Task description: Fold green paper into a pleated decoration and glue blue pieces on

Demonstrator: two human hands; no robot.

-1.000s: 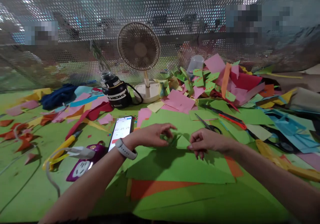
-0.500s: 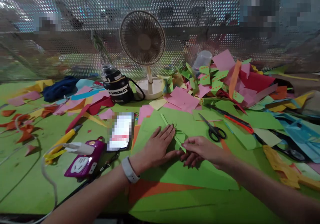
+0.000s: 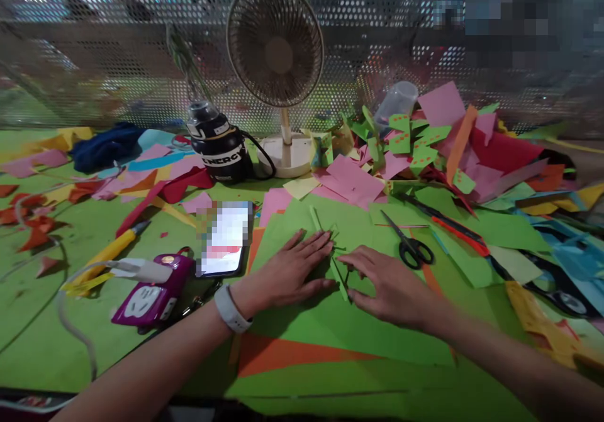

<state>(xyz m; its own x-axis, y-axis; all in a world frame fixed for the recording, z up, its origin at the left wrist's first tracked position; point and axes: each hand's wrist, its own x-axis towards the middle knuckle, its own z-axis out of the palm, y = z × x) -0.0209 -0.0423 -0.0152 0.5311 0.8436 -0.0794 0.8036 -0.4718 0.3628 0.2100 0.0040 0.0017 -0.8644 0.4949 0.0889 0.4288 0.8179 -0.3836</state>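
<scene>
My left hand [image 3: 302, 265] lies flat on green paper, its fingertips resting on a narrow folded green strip [image 3: 338, 278]. To the right of the strip is my right hand [image 3: 377, 283], thumb and fingers apart, with the strip's lower end near its fingertips. Both hands are over a large green sheet [image 3: 391, 340], and an orange sheet [image 3: 268, 354] shows from under its lower left edge. Black scissors [image 3: 411, 251] lie just beyond my right hand.
A phone [image 3: 226, 239], purple power bank [image 3: 153, 293] and yellow cutter [image 3: 106, 255] lie left. Behind stand a black bottle [image 3: 219, 151] and a fan [image 3: 278, 54]. Paper scraps [image 3: 356, 180], a red-black cutter [image 3: 460, 234] and a yellow tool [image 3: 538, 321] are right.
My right hand has loosened from the strip's lower end and its fingers have spread. My left hand stays flat on the strip. The whole view has shifted slightly.
</scene>
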